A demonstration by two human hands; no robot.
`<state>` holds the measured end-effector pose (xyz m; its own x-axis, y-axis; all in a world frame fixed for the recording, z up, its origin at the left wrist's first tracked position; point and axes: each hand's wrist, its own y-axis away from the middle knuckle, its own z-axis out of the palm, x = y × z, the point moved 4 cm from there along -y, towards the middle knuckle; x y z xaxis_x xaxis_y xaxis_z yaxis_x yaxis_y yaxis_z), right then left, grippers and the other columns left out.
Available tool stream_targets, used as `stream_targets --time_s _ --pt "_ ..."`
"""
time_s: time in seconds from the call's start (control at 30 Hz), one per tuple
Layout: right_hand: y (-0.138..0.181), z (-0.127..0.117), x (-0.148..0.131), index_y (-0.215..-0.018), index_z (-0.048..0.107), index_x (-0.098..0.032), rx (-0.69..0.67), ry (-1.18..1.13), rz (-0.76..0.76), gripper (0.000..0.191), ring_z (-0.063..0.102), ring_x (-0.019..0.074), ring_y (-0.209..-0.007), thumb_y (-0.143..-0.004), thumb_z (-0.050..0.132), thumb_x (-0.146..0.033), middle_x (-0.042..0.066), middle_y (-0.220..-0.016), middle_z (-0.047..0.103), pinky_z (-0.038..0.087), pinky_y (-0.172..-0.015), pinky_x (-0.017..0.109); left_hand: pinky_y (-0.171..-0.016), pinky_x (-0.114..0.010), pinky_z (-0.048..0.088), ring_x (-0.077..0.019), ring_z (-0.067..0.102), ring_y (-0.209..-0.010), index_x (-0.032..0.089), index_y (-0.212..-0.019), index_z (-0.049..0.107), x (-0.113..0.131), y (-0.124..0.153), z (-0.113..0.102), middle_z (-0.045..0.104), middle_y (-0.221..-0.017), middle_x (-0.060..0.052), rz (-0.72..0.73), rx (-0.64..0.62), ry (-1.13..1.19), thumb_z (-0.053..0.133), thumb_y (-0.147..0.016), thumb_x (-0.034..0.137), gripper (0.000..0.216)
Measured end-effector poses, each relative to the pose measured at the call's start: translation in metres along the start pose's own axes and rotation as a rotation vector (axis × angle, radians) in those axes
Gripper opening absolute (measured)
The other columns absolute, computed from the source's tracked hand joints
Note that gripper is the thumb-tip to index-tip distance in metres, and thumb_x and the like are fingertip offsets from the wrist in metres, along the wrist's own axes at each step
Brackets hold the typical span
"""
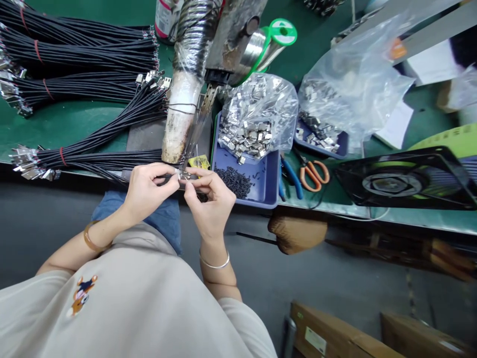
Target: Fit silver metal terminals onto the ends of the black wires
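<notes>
In the head view my left hand is closed in a pinch near the table's front edge. My right hand faces it, thumb and fingers also pinched. Their fingertips almost meet at a tiny metallic part, too small to name and mostly covered by the fingers. Just above them, the tip of a soldering stand with a long metal shaft points down. Black cables, tied with a red band, run up to my left hand, their metal plugs at the far left. A small yellow piece lies behind my right fingers.
Right of my hands sits a blue tray with black bits and a bag of metal connectors. Beyond are orange-handled scissors, blue-handled pliers and a black fan. A wrapped duct and solder spool stand behind.
</notes>
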<state>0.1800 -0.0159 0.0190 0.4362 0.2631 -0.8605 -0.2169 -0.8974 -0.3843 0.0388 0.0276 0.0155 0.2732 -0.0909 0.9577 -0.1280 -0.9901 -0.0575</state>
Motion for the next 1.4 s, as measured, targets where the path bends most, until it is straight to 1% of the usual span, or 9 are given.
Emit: stream_targets --time_s 0.23,0.33,0.43,0.5,0.63,0.7,1.0,1.23,1.4 --pt "0.003 -0.001 0.001 -0.078 0.06 -0.022 0.025 0.079 -0.041 0.012 0.077 0.0163 -0.084 -0.088 0.065 -0.017 0.004 -0.097 0.079 0.063 -0.067 0.025 -0.049 -0.016 0.04 -0.009 0.056 -0.056 0.014 -0.077 0.077 0.0 0.001 0.001 0.07 -0.067 -0.002 0.003 -0.028 -0.019 0.063 -0.076 0.022 0.017" --pt "0.007 0.0 -0.003 -0.082 0.061 -0.023 0.078 0.198 -0.193 0.012 0.077 0.0157 -0.086 -0.089 0.066 -0.014 0.003 -0.094 0.079 0.062 -0.069 0.025 -0.046 -0.017 0.037 -0.0069 0.047 -0.048 0.012 -0.076 0.073 -0.002 0.004 0.0 0.059 -0.055 0.002 0.0 -0.07 -0.026 0.063 -0.076 0.023 0.014" --pt "0.013 0.002 -0.007 -0.085 0.063 -0.024 0.144 0.268 -0.348 0.017 0.077 0.0148 -0.084 -0.086 0.068 -0.008 0.002 -0.092 0.079 0.062 -0.073 0.025 -0.051 -0.017 0.042 -0.007 0.05 -0.05 0.013 -0.072 0.068 -0.006 0.008 -0.004 0.06 -0.057 0.002 0.018 -0.08 -0.014 0.064 -0.078 0.023 0.012" --pt "0.015 0.003 -0.006 -0.084 0.063 -0.023 0.151 0.208 -0.276 0.016 0.077 0.0148 -0.082 -0.086 0.068 -0.008 0.002 -0.092 0.079 0.063 -0.071 0.024 -0.057 -0.018 0.047 -0.0084 0.056 -0.056 0.013 -0.075 0.068 -0.008 0.01 -0.007 0.065 -0.065 0.0 0.036 -0.082 0.027 0.064 -0.08 0.024 0.013" --pt "0.012 0.006 0.005 -0.078 0.061 -0.021 0.012 -0.144 0.143 0.012 0.076 0.0136 -0.069 -0.088 0.067 -0.018 0.003 -0.092 0.078 0.065 -0.065 0.025 -0.067 -0.02 0.055 -0.0131 0.069 -0.071 0.013 -0.083 0.07 -0.008 0.012 -0.009 0.073 -0.081 -0.005 0.018 -0.163 0.182 0.063 -0.083 0.025 0.014" --pt "0.01 0.006 0.005 -0.076 0.061 -0.02 -0.027 -0.213 0.207 0.013 0.076 0.0137 -0.07 -0.086 0.068 -0.019 0.002 -0.091 0.077 0.065 -0.067 0.026 -0.07 -0.02 0.057 -0.0148 0.071 -0.076 0.013 -0.085 0.07 -0.007 0.012 -0.009 0.075 -0.085 -0.006 0.01 -0.187 0.216 0.062 -0.084 0.024 0.014" --pt "0.008 0.005 0.004 -0.076 0.063 -0.022 0.026 0.002 0.065 0.012 0.074 0.0148 -0.079 -0.087 0.067 -0.023 0.004 -0.093 0.077 0.063 -0.066 0.027 -0.066 -0.021 0.051 -0.0139 0.068 -0.073 0.014 -0.085 0.073 -0.01 0.011 -0.006 0.075 -0.084 -0.007 0.139 -0.065 0.005 0.06 -0.087 0.019 0.014" --pt "0.002 0.005 0.002 -0.076 0.065 -0.022 0.063 0.089 -0.073 0.012 0.072 0.0157 -0.083 -0.088 0.068 -0.019 0.002 -0.09 0.076 0.059 -0.064 0.027 -0.058 -0.016 0.048 -0.0104 0.065 -0.067 0.013 -0.085 0.074 -0.001 0.008 -0.003 0.073 -0.081 -0.005 0.181 -0.026 0.015 0.06 -0.088 0.017 0.016" --pt "-0.001 0.003 -0.002 -0.078 0.065 -0.022 0.072 0.103 -0.157 0.013 0.073 0.0154 -0.084 -0.087 0.07 -0.014 0.001 -0.088 0.076 0.06 -0.072 0.029 -0.054 -0.016 0.045 -0.0088 0.059 -0.06 0.012 -0.085 0.075 0.003 0.008 -0.004 0.07 -0.076 -0.004 0.191 0.011 -0.009 0.061 -0.087 0.019 0.016"
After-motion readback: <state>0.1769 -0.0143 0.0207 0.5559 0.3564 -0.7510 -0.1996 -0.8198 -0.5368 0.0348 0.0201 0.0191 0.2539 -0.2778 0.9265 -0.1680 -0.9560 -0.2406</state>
